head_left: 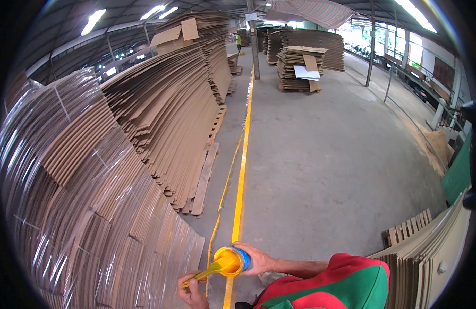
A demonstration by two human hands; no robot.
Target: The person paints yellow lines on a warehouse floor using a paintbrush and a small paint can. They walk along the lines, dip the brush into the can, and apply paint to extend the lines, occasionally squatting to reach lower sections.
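— What does each grip hold?

— The right hand (256, 259) has its grip wrapped around a small round can of yellow paint (231, 261), fingers curled over its blue side, open mouth tipped toward the camera. The left hand (192, 294) is closed on the handle of a paint-coated yellow brush (204, 274), low at the frame's lower edge.

— Where is the brush relative to the can?

— Its tip is at the can's mouth, touching the paint; the handle slants down and left into the left grip.

— And around the hands?

— Just beyond the can, a painted yellow line (241, 175) runs away across the grey concrete floor (320, 154), with a thin yellow string (223, 193) lying beside it. To the left, tall leaning stacks of brown corrugated cardboard sheets (160, 118) crowd close to the line, the nearest wrapped in clear plastic film (47, 170). A wooden pallet (206, 177) pokes out under them. At the right, more flat cardboard (434, 252); farther off, a low cardboard pile (300, 67).
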